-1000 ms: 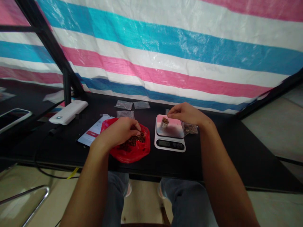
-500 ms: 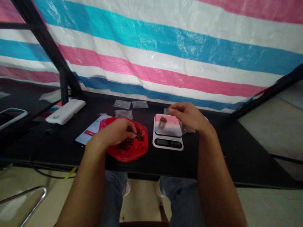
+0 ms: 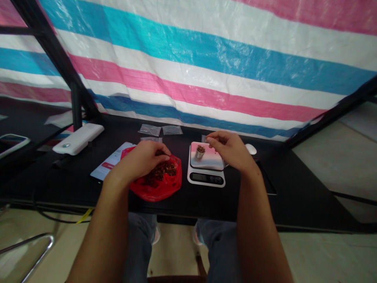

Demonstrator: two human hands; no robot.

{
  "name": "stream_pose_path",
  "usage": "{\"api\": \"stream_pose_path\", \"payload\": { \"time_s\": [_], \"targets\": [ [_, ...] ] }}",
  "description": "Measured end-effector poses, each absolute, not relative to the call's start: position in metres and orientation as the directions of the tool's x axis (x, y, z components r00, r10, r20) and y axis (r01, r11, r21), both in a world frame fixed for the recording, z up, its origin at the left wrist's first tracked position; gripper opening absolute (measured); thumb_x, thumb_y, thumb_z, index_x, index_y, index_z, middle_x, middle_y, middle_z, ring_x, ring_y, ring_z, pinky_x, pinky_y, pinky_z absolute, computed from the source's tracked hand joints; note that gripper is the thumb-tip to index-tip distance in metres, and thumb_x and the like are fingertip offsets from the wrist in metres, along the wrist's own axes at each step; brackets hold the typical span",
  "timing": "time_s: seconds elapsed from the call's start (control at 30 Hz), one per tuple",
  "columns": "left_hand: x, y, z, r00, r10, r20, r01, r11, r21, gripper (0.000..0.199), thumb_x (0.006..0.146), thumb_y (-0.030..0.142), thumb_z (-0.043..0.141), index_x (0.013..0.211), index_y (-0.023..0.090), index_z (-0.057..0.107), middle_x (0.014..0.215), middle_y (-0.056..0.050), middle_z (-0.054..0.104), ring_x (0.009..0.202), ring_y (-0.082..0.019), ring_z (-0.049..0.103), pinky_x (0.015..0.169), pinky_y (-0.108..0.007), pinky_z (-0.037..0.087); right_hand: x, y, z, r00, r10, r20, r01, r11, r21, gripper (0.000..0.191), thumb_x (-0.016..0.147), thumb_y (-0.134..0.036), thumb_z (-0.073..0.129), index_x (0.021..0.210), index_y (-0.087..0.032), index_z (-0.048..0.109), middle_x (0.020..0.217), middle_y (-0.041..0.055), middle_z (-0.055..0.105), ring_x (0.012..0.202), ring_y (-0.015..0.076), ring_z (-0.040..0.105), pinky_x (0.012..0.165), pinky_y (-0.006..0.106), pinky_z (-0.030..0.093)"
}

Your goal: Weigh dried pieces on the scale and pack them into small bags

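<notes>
A red plastic bag [image 3: 165, 188] lies open on the black table, with dark brown and reddish bits [image 3: 160, 173] inside. Over its upper part is my left hand [image 3: 147, 157], thumb and fingertips pinched; whatever lies between them is too small to make out. To the right stands a white kitchen scale [image 3: 206, 178]. A small metallic cup [image 3: 199, 153], heaped with brown bits, rests on its plate. My right hand [image 3: 228, 149] hovers at the plate's upper right, thumb and index fingertip together, their contents unclear.
Small clear bags [image 3: 172, 130] lie behind the red bag. A printed sheet [image 3: 108, 163], a white power bank [image 3: 79, 139] and a phone [image 3: 13, 144] are on the left. A white mouse [image 3: 251, 149] and a dark flat device [image 3: 266, 179] lie right. A striped sheet [image 3: 188, 78] hangs behind.
My left hand has risen slightly from the bits in the red bag, uncovering more of them. My right hand has moved slightly relative to the scale. The whole view has shifted a little.
</notes>
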State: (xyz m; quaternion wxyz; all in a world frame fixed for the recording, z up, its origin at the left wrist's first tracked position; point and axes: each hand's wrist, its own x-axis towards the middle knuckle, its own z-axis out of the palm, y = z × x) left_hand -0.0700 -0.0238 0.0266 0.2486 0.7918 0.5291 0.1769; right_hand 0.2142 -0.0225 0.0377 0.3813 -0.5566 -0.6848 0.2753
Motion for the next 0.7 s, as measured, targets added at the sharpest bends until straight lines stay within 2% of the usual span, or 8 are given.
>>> {"api": "stream_pose_path", "payload": {
  "time_s": [0.17, 0.33, 0.53, 0.7],
  "targets": [
    [-0.033, -0.019, 0.027, 0.390, 0.880, 0.272, 0.529, -0.456, 0.716, 0.019, 0.092, 0.029, 0.068, 0.101, 0.020, 0.083, 0.103, -0.004, 0.084, 0.095, -0.021, 0.075, 0.089, -0.030, 0.055, 0.218, -0.020, 0.035, -0.014, 0.971, 0.238, 0.535, 0.208, -0.819, 0.030, 0.088, -0.044, 0.066, 0.095, -0.017, 0.078, 0.082, 0.0057, 0.076, 0.074, 0.0191, 0.064, 0.069, 0.031, 0.048],
    [0.007, -0.007, 0.013, 0.384, 0.814, 0.437, 0.398, -0.573, 0.717, 0.017, 0.095, 0.019, 0.065, 0.100, 0.019, 0.082, 0.103, -0.005, 0.083, 0.095, -0.019, 0.074, 0.090, -0.029, 0.055, 0.222, -0.018, 0.029, 0.015, 0.975, 0.223, 0.555, 0.177, -0.813, 0.028, 0.088, -0.041, 0.065, 0.092, -0.016, 0.077, 0.084, 0.0058, 0.076, 0.072, 0.0188, 0.064, 0.069, 0.031, 0.049],
    [0.029, 0.007, 0.005, 0.466, 0.772, 0.433, 0.447, -0.628, 0.637, 0.020, 0.096, 0.015, 0.062, 0.094, 0.019, 0.082, 0.102, -0.006, 0.082, 0.097, -0.019, 0.074, 0.092, -0.030, 0.054, 0.225, -0.015, 0.021, -0.018, 0.982, 0.187, 0.531, 0.168, -0.831, 0.027, 0.091, -0.039, 0.063, 0.095, -0.016, 0.076, 0.088, 0.0077, 0.077, 0.076, 0.0195, 0.067, 0.069, 0.030, 0.051],
    [0.034, 0.011, 0.000, 0.526, 0.733, 0.431, 0.480, -0.674, 0.561, 0.026, 0.095, 0.011, 0.057, 0.098, 0.019, 0.082, 0.108, -0.008, 0.081, 0.103, -0.021, 0.074, 0.096, -0.031, 0.055, 0.223, -0.013, 0.019, -0.030, 0.981, 0.193, 0.545, 0.178, -0.819, 0.023, 0.091, -0.036, 0.063, 0.093, -0.016, 0.076, 0.085, 0.0065, 0.077, 0.076, 0.0186, 0.067, 0.071, 0.030, 0.051]
  ]
}}
